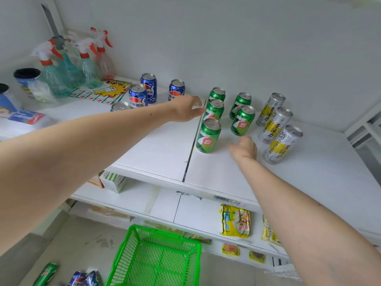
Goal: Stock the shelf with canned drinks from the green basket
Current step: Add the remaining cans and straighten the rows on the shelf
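Several green cans (208, 136) stand in two rows on the white shelf (160, 145). To their left are blue cans (138, 97), to their right three silver-and-yellow cans (283, 144). My left hand (185, 109) reaches in beside the middle green can of the left row, fingers apart, holding nothing. My right hand (245, 149) rests on the shelf just in front of the right row's front green can, empty. The green basket (156, 256) stands on the floor below, with nothing visible inside. A green can (46, 273) and blue cans (86, 278) lie on the floor at its left.
Spray bottles (61, 67) and a printed sheet (103, 91) fill the shelf's back left, with packaged goods (22, 118) at the far left. Lower shelves hold a green-and-white box (113, 181) and yellow noodle packets (236, 220).
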The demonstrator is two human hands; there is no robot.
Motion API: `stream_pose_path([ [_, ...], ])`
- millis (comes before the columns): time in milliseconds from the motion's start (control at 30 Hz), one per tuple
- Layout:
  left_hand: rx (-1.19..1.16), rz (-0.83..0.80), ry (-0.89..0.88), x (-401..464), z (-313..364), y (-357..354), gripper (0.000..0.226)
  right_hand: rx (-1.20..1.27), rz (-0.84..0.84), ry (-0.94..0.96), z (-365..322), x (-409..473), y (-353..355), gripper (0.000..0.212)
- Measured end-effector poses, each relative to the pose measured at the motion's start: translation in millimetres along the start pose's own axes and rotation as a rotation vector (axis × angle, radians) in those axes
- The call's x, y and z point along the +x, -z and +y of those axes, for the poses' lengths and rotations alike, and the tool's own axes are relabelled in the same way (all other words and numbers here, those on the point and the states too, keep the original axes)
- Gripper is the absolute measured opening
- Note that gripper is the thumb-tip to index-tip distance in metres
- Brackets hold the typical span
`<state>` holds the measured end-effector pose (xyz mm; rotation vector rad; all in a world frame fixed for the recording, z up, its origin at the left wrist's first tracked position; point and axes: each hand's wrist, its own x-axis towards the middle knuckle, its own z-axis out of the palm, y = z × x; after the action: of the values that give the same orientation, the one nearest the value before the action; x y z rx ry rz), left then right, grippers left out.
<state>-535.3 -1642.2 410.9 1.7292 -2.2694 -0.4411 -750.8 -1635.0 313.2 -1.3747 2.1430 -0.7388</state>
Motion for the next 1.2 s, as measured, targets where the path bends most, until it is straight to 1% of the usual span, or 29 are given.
stream_pose_path([
  [100,-0.025,-0.003,0.014,-24,-8,-7,0.045,-0.011,-0.048,0.034,2,-27,-8,0.042],
  [167,-0.03,-0.007,0.041,-42,-16,-14,0.046,-0.028,-0.088,0.069,3,-41,-14,0.022],
  [200,-0.025,-0.005,0.059,-53,-20,-18,0.047,-0.031,-0.105,0.086,3,-48,-18,0.016],
  [300,-0.029,-0.005,0.127,-90,-35,-29,0.046,0.025,-0.145,0.152,-1,-74,-32,0.031],
  [333,-0.043,0.002,0.152,-104,-40,-33,0.045,0.054,-0.166,0.186,-4,-86,-37,0.032],
  [467,-0.063,0.034,0.263,-169,-62,-52,0.04,0.165,-0.272,0.299,-10,-138,-64,0.026],
  [600,-0.102,0.071,0.404,-238,-88,-72,0.034,0.193,-0.35,0.369,-9,-192,-104,0.024],
  [700,-0.112,0.059,0.494,-289,-114,-82,0.031,0.212,-0.451,0.404,-11,-231,-135,0.018],
  [767,-0.128,0.055,0.547,-321,-131,-84,0.032,0.209,-0.505,0.436,-13,-253,-157,0.013],
  [867,-0.148,0.065,0.641,-365,-158,-84,0.035,0.155,-0.579,0.464,-19,-286,-188,0.012],
  [967,-0.188,0.048,0.704,-407,-190,-83,0.038,0.117,-0.638,0.466,-29,-320,-222,0.013],
  [1067,-0.218,0.044,0.759,-450,-229,-82,0.037,0.075,-0.703,0.48,-44,-358,-262,0.015],
  [1200,-0.238,0.005,0.812,-503,-297,-86,0.037,0.029,-0.785,0.427,-58,-409,-336,0.021],
])
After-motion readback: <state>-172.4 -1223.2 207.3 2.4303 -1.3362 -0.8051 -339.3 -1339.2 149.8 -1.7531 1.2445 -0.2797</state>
